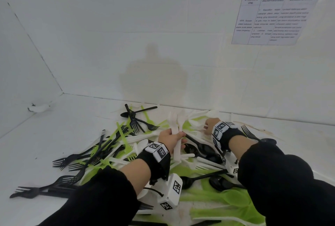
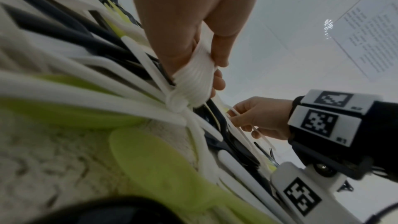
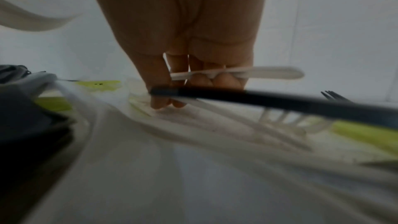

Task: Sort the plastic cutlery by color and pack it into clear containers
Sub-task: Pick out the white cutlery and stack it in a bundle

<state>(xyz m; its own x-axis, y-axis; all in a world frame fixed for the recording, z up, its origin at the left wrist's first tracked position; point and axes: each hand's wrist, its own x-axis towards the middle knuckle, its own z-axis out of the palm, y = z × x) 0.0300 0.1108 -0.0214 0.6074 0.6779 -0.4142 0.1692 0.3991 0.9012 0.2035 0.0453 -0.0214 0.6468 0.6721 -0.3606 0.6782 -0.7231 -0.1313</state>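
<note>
Left grip (image 1: 171, 137) around white cutlery (image 1: 176, 131)

A printed sheet (image 1: 275, 18) taped to the white wall is headed "INSIGHTTRACE". Below the heading runs a table whose column titles read roughly "ID TASK", "DESCRIPTION & GOALS" and a third too blurred to make out. The left cell under "ID TASK" seems to begin with "1771"; the body text is too small to read. Black-and-white square marker tags (image 1: 158, 150) sit on the wrist bands, without legible words.
</note>
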